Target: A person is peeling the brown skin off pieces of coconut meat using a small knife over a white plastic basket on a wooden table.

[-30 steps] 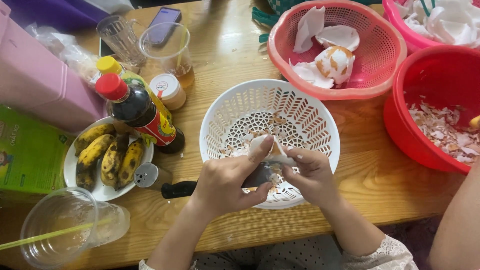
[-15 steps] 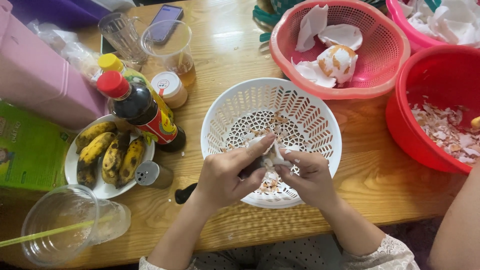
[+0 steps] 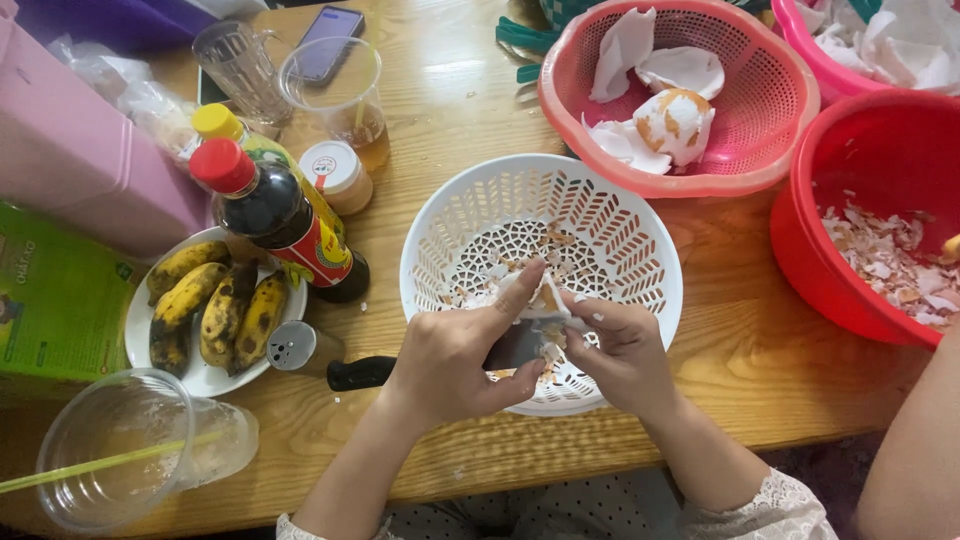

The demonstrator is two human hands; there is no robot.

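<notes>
My left hand (image 3: 455, 355) is shut on a knife whose black handle (image 3: 358, 373) sticks out to the left and whose blade (image 3: 512, 345) shows between my hands. Its thumb presses on a small white piece with a brown skin (image 3: 545, 297). My right hand (image 3: 622, 350) pinches that same piece from the right. Both hands hover over the near side of a white plastic colander (image 3: 600, 215), which holds a scatter of thin brown and white peelings.
A pink basket (image 3: 770, 150) with white peeled chunks stands behind the colander, and a red bowl (image 3: 840, 190) of peelings sits at the right. On the left are a plate of bananas (image 3: 205, 305), a dark sauce bottle (image 3: 285, 225), plastic cups, a glass and a phone (image 3: 328, 35). Another person's arm (image 3: 915, 450) is at the right edge.
My hands stay over the colander. The white piece has turned a little between my fingers and the knife handle has shifted slightly under my left hand.
</notes>
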